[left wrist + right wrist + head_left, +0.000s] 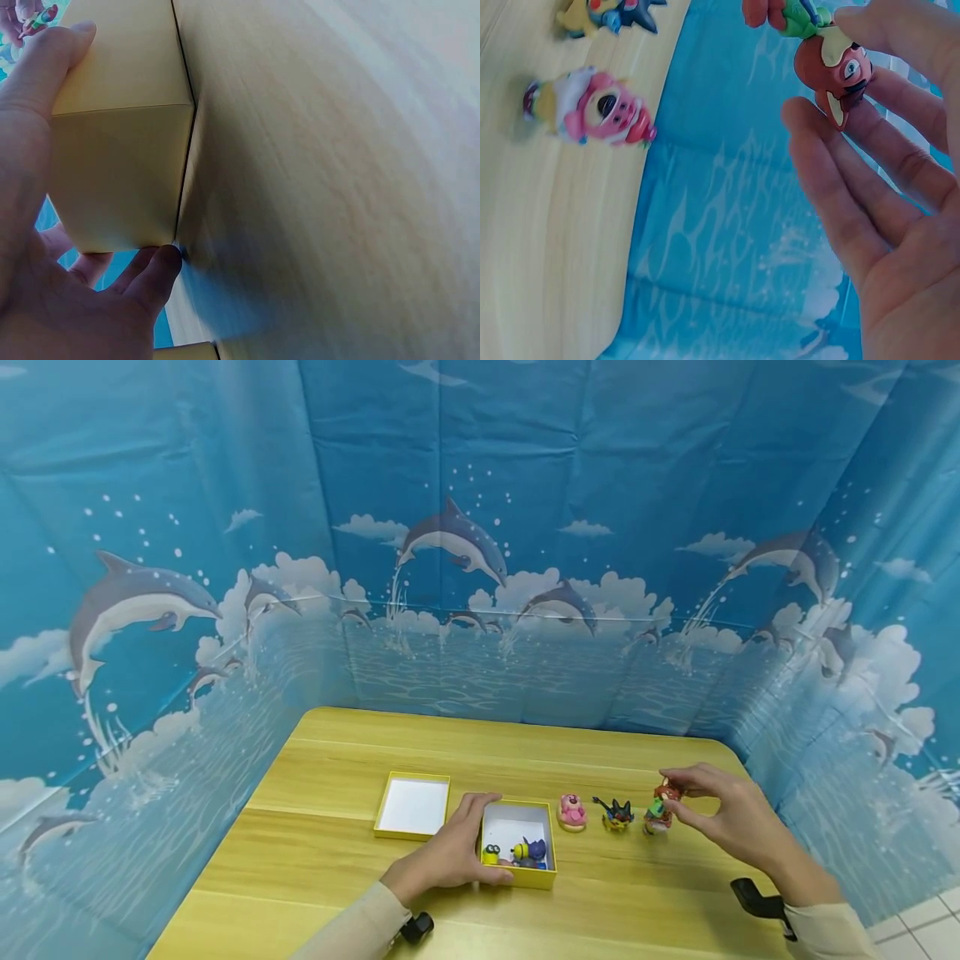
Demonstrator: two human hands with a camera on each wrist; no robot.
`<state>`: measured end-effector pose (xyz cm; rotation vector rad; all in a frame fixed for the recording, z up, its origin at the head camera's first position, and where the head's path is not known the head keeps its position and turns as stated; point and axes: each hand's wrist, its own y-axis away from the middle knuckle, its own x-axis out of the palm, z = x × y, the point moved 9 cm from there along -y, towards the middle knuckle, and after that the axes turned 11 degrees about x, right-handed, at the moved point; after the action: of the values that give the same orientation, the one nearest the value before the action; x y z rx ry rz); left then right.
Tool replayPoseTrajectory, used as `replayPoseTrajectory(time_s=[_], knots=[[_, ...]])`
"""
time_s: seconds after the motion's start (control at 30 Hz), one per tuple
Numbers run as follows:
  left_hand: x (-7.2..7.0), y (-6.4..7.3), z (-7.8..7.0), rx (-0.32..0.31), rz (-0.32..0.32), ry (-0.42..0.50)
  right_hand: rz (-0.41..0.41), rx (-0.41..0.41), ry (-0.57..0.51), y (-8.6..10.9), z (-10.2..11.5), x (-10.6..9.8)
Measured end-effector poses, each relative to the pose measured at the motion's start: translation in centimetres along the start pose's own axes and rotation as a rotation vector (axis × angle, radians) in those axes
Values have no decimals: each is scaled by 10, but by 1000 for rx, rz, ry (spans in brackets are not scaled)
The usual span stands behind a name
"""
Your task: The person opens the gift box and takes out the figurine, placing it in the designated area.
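My left hand (450,850) grips a small yellow box (531,878), its thumb at the near side and its fingers round the left and far side. Inside the open box lie several small figurines, among them a yellow one with round eyes (491,854) and a purple-and-yellow one (529,850). Over the table's right side, my right hand (735,817) pinches a figurine with a red-brown head, pointed ear and green top (826,64) between thumb and fingers. In the right wrist view its head hangs downward. A pink bear figurine with a strawberry (604,109) stands near it on the table.
Left of the box lies a white-lined yellow lid (413,806). A pink figurine (572,812) and a dark-eared figurine with yellow (618,816) stand in a row right of the box. A blue dolphin-print curtain (480,668) borders the wooden table (315,860).
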<state>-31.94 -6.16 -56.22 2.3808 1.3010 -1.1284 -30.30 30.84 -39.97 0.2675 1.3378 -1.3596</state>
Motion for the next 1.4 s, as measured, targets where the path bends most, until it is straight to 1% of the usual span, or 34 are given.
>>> replayPoseTrajectory(time_s=[0.1, 0.37, 0.6, 0.77, 0.9, 1.2, 1.4], knots=[[0, 1, -2, 5, 3, 0, -28, -2, 33, 3, -7, -3], [-4, 1, -5, 13, -7, -6, -56, 18, 49, 12, -33, -6], [-5, 0, -8, 8, -6, -8, -45, 70, 70, 18, -55, -8], [-5, 0, -8, 4, -4, -8, -23, 101, 72, 21, -65, -7], [-4, -1, -6, 3, -2, -9, -1, 122, 79, 24, -72, -1], [-2, -1, -5, 5, -2, -19, 81, 190, 41, 35, -93, 26], [-2, -1, -4, 5, -4, -16, 98, 196, 31, 38, -99, 37]])
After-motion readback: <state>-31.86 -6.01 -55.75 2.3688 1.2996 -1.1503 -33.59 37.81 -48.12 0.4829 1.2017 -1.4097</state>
